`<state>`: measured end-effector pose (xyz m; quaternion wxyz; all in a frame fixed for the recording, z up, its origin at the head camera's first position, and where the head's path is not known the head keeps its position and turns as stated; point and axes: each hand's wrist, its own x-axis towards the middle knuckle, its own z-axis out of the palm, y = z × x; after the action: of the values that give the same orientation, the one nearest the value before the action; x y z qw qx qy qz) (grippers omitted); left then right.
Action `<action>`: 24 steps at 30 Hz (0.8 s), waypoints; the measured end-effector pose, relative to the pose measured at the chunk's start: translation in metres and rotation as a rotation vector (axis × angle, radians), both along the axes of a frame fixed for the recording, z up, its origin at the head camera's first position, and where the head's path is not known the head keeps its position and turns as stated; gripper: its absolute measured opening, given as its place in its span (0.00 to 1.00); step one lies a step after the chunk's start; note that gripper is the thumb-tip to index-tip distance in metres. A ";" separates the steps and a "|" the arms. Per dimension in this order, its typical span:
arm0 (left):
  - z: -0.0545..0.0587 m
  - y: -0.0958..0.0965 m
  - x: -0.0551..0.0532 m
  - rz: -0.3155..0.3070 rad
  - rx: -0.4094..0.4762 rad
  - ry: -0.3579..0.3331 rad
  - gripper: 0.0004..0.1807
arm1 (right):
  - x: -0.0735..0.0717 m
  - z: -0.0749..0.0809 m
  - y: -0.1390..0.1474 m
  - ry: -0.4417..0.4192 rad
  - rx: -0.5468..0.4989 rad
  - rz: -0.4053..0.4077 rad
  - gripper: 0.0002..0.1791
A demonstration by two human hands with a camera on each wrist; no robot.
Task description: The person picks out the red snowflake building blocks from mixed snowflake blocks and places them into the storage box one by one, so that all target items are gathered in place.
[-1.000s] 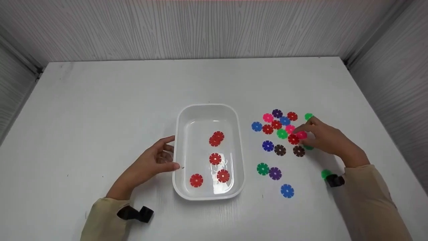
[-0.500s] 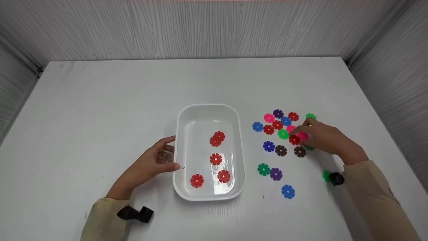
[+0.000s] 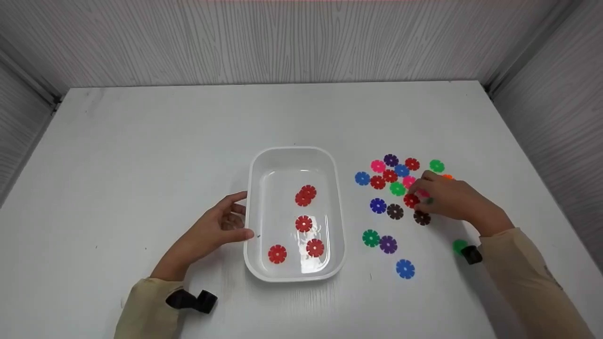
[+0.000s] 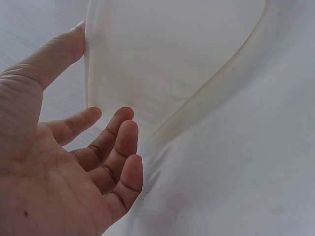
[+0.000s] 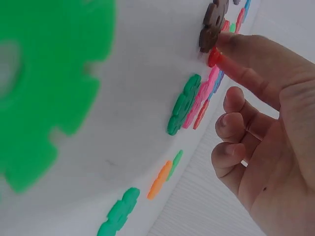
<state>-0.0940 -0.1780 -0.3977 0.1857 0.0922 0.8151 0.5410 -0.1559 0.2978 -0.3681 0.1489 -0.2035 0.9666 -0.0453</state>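
Red disc at its fingertips, a person's right hand bends over other notched discs scattered on a white table. Since the previous head view the hand has shifted slightly nearer the person, the piece moving with it, and an orange disc now shows past the knuckles, near a light green disc. A brown disc just beside the hand has also slid a little nearer. Finger and thumb appear to pinch the red piece, which remains among its neighbours, well apart from the white tray. The left hand is unchanged: fingers spread and loosely bent, thumb resting over the tray's rim, a fingertip against the outer wall. Five red discs lie inside, two overlapping, none added meanwhile. For the work in hand, the small shift suggests the piece is being freed from the cluster rather than delivered.
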 end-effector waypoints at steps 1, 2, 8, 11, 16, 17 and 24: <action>0.000 0.000 0.000 0.001 -0.001 -0.001 0.43 | 0.000 0.000 -0.001 0.001 0.007 0.000 0.18; 0.000 0.000 0.000 0.002 -0.003 0.000 0.43 | 0.001 0.000 -0.002 0.001 0.011 -0.002 0.18; 0.000 0.001 0.000 0.001 -0.009 0.006 0.43 | 0.001 0.000 -0.006 0.004 0.041 0.007 0.21; 0.001 0.001 0.001 -0.001 -0.008 0.008 0.43 | 0.003 -0.001 -0.005 0.003 0.045 0.001 0.21; 0.001 0.001 0.000 -0.008 0.006 0.012 0.42 | 0.006 -0.001 -0.002 0.068 0.006 0.044 0.16; 0.001 0.000 0.000 -0.007 0.007 0.011 0.42 | 0.007 -0.001 -0.001 0.085 -0.001 0.060 0.15; -0.001 0.000 0.001 -0.005 -0.005 0.011 0.42 | 0.010 0.000 0.006 0.075 -0.045 0.028 0.18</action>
<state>-0.0935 -0.1780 -0.3983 0.1826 0.0967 0.8174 0.5378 -0.1457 0.3041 -0.3682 0.1088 -0.2221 0.9672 -0.0572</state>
